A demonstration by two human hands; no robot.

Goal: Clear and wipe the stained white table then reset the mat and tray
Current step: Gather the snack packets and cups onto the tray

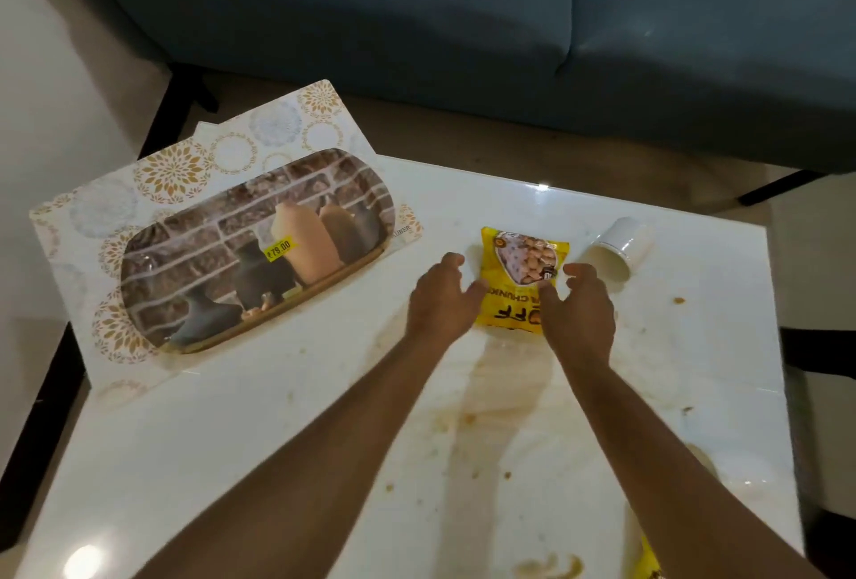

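The yellow snack packet (521, 275), flat on the stained bench (324, 416) between the loosely curled, empty fingers of left hand (437, 296) and right hand (581, 307), is best pinched by both side edges and lifted level.

Head view, steeply down, close over table (231, 439)
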